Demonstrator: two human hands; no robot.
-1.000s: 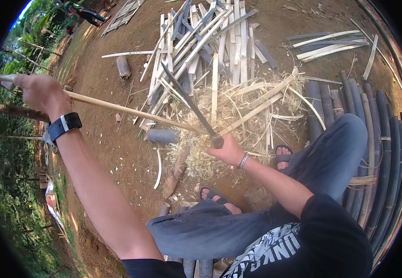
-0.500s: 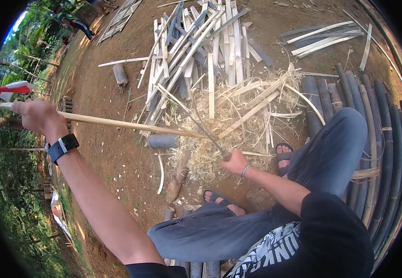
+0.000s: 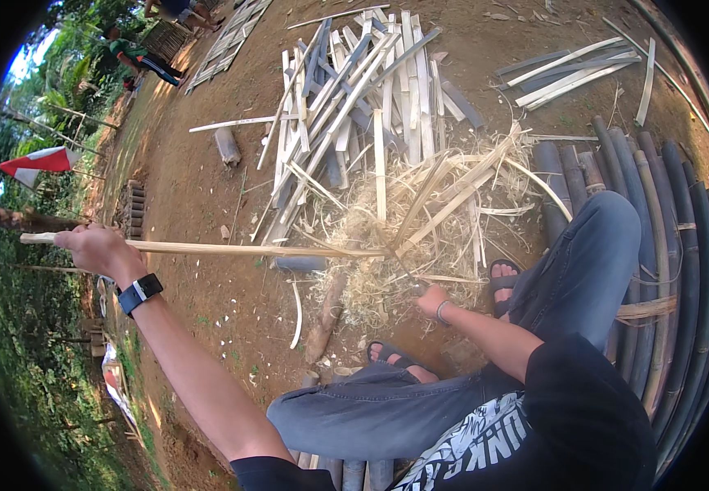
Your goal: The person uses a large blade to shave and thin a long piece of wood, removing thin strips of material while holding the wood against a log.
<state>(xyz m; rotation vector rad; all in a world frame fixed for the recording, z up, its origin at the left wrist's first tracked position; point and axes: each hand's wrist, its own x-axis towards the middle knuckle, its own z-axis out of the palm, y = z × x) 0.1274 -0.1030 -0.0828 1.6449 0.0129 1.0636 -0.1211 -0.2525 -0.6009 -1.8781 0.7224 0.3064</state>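
Observation:
At the left, my left hand [image 3: 105, 250] is closed round one end of a long pale bamboo strip [image 3: 248, 248], which runs nearly level to the right over a heap of curled shavings [image 3: 363, 286]. My right hand [image 3: 432, 302] is closed on the handle of a knife, in front of the shavings. The knife's thin blade [image 3: 404, 267] points up and left to the strip's far end; it is blurred, and whether it touches is hard to tell. A thin sliver [image 3: 420, 196] rises near that end.
A large pile of split bamboo strips [image 3: 403, 90] lies beyond the shavings, with a smaller bundle [image 3: 571, 72] at far right. Dark bamboo poles [image 3: 665, 286] line my right side. A bamboo log piece [image 3: 326, 319] lies near my feet. People [image 3: 146, 57] are at the far left.
My left hand is lower and further right in the picture, and the strip is more level. My right hand and the knife have shifted slightly right and toward me. The whole view has turned a little.

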